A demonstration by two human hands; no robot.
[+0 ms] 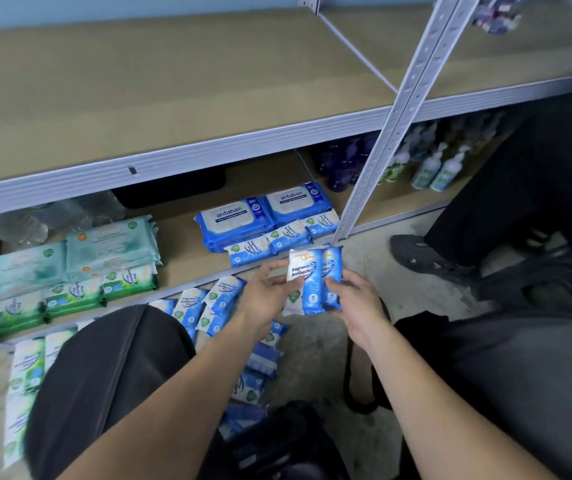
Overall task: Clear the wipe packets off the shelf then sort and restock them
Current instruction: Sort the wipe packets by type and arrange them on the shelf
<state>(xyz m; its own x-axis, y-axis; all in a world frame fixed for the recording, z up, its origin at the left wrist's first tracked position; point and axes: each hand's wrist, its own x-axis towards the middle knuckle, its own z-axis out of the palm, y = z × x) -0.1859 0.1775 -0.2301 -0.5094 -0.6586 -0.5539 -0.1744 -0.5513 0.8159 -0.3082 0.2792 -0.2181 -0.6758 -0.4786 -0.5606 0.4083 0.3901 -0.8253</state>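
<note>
1. Two small blue wipe packets [315, 278] are being held upright, side by side, between both hands, just in front of the bottom shelf [180, 252]; a third may be sitting behind them, but blur is hiding it.
2. The left hand [265, 294] is gripping their left edge, fingers curled round it.
3. The right hand [359, 306] is pinching their lower right edge, fingers bent.
4. Matching blue packets [277, 239] are lying in a row at the shelf's front, touching the larger blue packs [234, 220] behind.
5. Green packs [66, 271] are sitting stacked further left on that shelf.
6. More loose packets [208, 306] are lying on the floor below the hands.
7. Bottles [440, 168] are standing in the next bay, beyond the metal post [392, 123].
</note>
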